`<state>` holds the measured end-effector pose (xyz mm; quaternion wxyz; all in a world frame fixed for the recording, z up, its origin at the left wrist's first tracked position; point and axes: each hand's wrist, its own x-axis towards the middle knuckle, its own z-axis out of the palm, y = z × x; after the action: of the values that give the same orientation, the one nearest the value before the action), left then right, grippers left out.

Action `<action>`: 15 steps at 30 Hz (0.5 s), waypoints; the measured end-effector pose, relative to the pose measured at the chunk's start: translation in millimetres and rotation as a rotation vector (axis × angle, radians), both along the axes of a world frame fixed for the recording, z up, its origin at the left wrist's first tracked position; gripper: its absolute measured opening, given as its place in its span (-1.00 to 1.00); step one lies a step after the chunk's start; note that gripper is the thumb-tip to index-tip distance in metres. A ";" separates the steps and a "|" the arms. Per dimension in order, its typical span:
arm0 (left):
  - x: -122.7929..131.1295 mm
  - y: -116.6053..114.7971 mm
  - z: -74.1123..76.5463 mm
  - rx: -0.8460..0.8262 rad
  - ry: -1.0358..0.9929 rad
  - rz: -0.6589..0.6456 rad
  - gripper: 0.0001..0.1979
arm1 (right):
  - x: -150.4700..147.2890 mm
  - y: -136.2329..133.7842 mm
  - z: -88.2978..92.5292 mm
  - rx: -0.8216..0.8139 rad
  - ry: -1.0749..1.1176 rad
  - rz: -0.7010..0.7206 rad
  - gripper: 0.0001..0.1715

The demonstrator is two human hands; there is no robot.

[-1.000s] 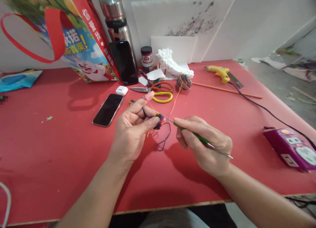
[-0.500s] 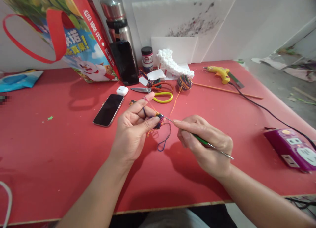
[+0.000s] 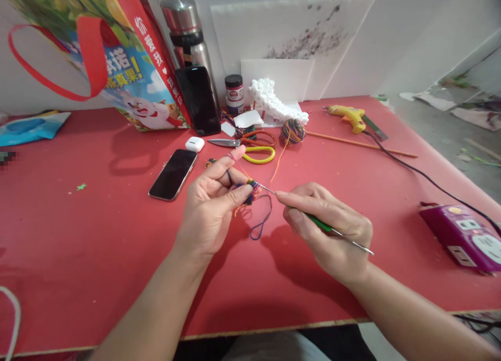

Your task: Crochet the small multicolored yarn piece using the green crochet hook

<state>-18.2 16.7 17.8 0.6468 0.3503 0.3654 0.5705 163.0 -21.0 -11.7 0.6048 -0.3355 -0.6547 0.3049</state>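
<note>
Between thumb and fingers, my left hand (image 3: 211, 204) pinches a small multicoloured crochet piece (image 3: 250, 190). Yarn runs over its raised index finger, and a dark loop of yarn (image 3: 257, 230) hangs below the piece. My right hand (image 3: 326, 228) is closed round the green grip of a crochet hook (image 3: 319, 221), held like a pen. The hook's metal tip meets the piece at its upper right edge; the exact stitch is too small to make out. An orange strand leads back to a ball of variegated yarn (image 3: 293, 132) behind my hands.
Behind my left hand lie scissors (image 3: 258, 153), a phone (image 3: 173, 174) and a white earphone case (image 3: 194, 144). A second phone (image 3: 199, 100) leans on a steel flask (image 3: 182, 16) beside a bag (image 3: 156, 103). To the right are a glue gun (image 3: 348, 116), a stick (image 3: 364, 144) and a purple power socket (image 3: 462, 236).
My right hand and the hook have shifted very slightly to the right. My left hand keeps the same grip on the crochet piece. The whole view has moved a little.
</note>
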 end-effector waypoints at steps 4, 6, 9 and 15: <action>-0.7 0.1 -0.1 -0.003 0.010 0.003 -0.58 | 1.2 0.3 2.2 0.017 -0.044 -0.012 -0.44; -1.4 0.0 0.0 0.001 0.015 -0.003 -0.58 | 1.5 0.6 3.4 0.022 -0.050 -0.018 -0.46; -2.2 0.0 0.3 0.013 0.019 -0.008 -0.58 | 1.6 0.7 4.4 0.019 -0.044 -0.015 -0.46; -2.2 0.0 1.0 0.020 0.034 -0.008 -0.56 | 1.6 0.1 4.1 0.015 -0.025 -0.007 -0.45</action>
<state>-20.3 16.7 18.8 0.6393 0.3679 0.3692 0.5653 164.6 -20.9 -7.5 0.6002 -0.3372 -0.6632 0.2937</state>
